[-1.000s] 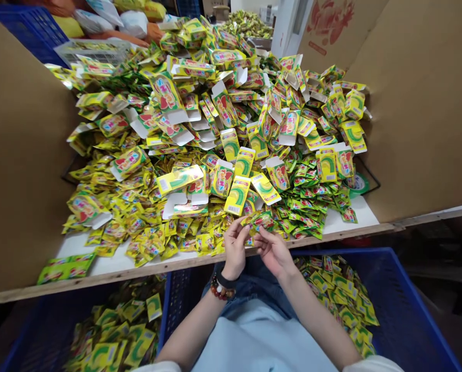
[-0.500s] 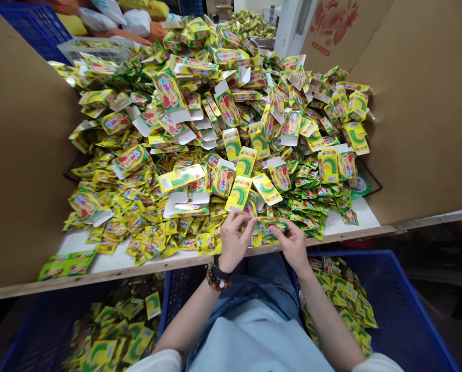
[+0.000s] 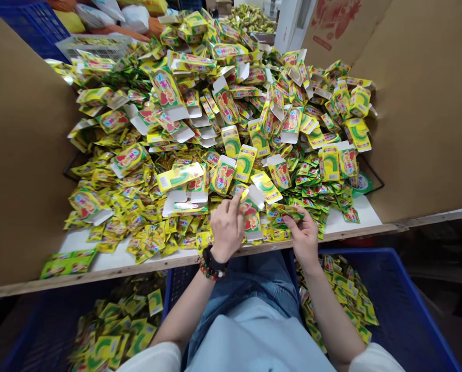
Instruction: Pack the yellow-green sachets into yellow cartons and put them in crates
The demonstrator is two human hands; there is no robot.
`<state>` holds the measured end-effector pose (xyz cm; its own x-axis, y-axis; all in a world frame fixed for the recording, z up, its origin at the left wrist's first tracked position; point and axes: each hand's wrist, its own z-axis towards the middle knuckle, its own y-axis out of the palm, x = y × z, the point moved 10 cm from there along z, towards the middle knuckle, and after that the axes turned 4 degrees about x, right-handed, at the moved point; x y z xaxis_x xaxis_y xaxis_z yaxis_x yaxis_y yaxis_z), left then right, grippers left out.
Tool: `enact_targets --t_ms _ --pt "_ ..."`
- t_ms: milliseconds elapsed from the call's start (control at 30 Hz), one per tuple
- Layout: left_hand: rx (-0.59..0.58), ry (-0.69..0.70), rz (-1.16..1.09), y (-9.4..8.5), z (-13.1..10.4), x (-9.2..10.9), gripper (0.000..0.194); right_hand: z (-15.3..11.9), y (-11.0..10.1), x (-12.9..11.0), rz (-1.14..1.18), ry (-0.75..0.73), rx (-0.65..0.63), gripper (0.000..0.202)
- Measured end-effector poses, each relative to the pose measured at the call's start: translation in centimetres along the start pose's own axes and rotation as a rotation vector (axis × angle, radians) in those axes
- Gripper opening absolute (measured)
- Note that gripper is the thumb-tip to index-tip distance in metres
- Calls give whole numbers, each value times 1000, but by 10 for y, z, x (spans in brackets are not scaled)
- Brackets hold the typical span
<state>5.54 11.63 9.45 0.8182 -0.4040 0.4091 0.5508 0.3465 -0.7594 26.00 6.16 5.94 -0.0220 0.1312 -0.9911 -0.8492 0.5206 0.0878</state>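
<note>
My left hand [image 3: 226, 230] is closed at the left edge of a small printed carton [image 3: 253, 222], its index finger stretched along the top. The carton stands tilted near the table's front edge, a white flap open. Part of the grip is hidden behind the fingers. Just to the right, my right hand [image 3: 305, 238] pinches green and yellow sachets [image 3: 285, 213] between thumb and fingers. Beyond both hands lie more open cartons [image 3: 246, 161]. Loose yellow sachets [image 3: 151, 240] spread to the left, and green sachets [image 3: 306, 209] pile up on the right.
A tall heap of cartons [image 3: 223, 98] covers the back of the table. Cardboard walls [image 3: 428, 119] stand on both sides. Below the wooden edge [image 3: 122, 272], blue crates [image 3: 404, 289] hold filled-looking cartons [image 3: 107, 346]. A green strip [image 3: 68, 263] lies at the front left corner.
My hands have moved apart; the sachets have shifted right with my right hand. The yellow carton in front of my left hand has left its place, and an open-flapped carton is now at that hand.
</note>
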Motion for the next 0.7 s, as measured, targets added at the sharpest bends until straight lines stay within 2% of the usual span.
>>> enact_targets --t_ms 100,167,300,400,600,700 --pt "-84 57 -40 12 -17 9 55 0 10 -22 16 -98 32 25" --pt "-116 54 -78 19 -26 11 60 1 17 -34 -8 -175 8 23" --pt "-112 -11 -181 22 -35 6 61 4 38 -39 -189 -232 -229 11" --pt "-115 -26 -241 22 -40 7 61 2 44 -46 -378 -280 -374 12" --pt "-123 -29 -296 27 -48 15 58 -7 53 -59 -691 -298 -556 18" --pt "-166 27 -368 31 -52 25 59 -12 57 -59 -762 -314 -554 20"
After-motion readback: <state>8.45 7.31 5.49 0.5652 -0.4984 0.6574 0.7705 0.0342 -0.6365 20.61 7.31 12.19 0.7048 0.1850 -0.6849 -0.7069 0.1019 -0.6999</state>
